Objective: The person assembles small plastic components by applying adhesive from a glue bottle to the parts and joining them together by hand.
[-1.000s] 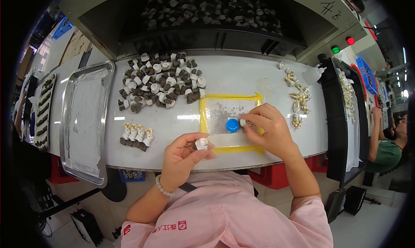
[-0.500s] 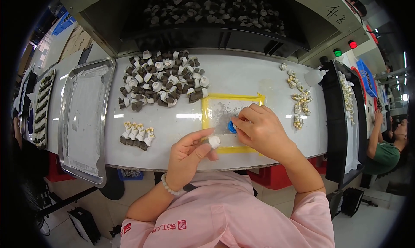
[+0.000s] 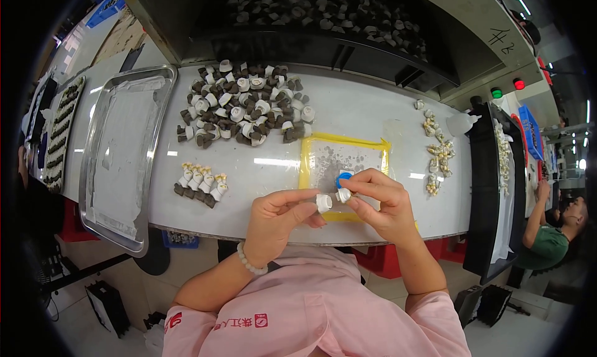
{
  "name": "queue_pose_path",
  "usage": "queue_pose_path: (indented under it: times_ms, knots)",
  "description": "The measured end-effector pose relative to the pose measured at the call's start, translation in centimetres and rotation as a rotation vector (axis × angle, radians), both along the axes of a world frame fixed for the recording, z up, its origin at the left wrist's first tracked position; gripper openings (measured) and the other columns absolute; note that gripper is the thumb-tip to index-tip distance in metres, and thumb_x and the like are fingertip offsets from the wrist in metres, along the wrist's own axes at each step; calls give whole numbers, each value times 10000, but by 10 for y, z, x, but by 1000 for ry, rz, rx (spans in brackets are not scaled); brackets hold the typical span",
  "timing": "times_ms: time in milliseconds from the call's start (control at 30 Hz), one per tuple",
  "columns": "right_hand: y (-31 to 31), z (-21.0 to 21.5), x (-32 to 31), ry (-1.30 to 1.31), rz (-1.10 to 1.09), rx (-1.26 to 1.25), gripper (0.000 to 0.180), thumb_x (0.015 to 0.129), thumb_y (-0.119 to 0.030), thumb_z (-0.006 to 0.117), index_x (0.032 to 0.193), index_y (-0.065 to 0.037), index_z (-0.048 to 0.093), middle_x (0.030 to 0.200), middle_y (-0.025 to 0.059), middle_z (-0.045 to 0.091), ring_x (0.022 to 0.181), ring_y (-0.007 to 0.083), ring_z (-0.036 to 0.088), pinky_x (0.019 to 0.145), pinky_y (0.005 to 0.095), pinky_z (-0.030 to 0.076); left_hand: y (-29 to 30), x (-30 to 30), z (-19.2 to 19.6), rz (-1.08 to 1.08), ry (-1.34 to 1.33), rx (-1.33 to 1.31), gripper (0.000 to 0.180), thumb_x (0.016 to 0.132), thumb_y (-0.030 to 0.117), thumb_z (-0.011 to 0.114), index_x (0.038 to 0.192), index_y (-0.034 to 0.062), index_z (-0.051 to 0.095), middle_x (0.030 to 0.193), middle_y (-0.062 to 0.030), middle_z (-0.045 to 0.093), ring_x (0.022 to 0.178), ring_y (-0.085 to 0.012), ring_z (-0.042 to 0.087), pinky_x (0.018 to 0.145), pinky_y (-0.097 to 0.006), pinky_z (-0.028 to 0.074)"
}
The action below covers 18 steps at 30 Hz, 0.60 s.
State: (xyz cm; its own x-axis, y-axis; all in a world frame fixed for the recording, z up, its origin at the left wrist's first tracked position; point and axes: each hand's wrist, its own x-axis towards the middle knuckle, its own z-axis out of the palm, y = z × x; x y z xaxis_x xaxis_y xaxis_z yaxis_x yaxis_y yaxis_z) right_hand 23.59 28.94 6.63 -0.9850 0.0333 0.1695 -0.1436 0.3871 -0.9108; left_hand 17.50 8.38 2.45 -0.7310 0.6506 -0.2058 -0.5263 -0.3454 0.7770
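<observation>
Thumb and fingers of my left hand (image 3: pixel 271 225) pinch a small white figurine part (image 3: pixel 323 203), its pale round end facing right. Just to the right, my right hand (image 3: pixel 387 209) grips a small white cup-shaped piece (image 3: pixel 343 195) between thumb and fingers. The two pieces are close but apart. A round blue dish (image 3: pixel 344 178) lies directly behind the right fingertips, partly covered by them. Both hands are over the front of a clear sheet edged with yellow tape (image 3: pixel 305 164), which has wet-looking spots on it.
A heap of white-and-dark figurine bodies (image 3: pixel 245 105) lies behind left, with a short row of topped figurines (image 3: pixel 202 184) nearer. Small white-and-gold pieces (image 3: pixel 440 153) and a white squeeze bottle (image 3: pixel 461 124) sit right. A metal tray (image 3: pixel 92 164) and black tray (image 3: pixel 484 245) flank them.
My right hand has drawn back from the blue dish toward my left hand, and a white piece now shows in its fingers. The left hand still holds its part.
</observation>
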Motion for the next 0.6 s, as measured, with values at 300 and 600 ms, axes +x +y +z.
queue_pose_path:
  times_ms: [300,600]
  knots:
    - [-8,5,0,-1,74,16,288,820,-13,667,1108,-28,673,942,98,624,823,188,601,691,273,480,3,4,-1,48,14,-21,218,883,-18,595,1096,-48,629,942,-185,672,750,-249,681,672,-341,589]
    - [-10,8,0,-60,90,-4,286,824,0,659,1110,-17,666,948,97,628,828,187,613,699,270,498,3,8,-4,81,56,-13,210,882,-21,595,1086,-54,628,946,-182,673,745,-239,679,669,-342,598]
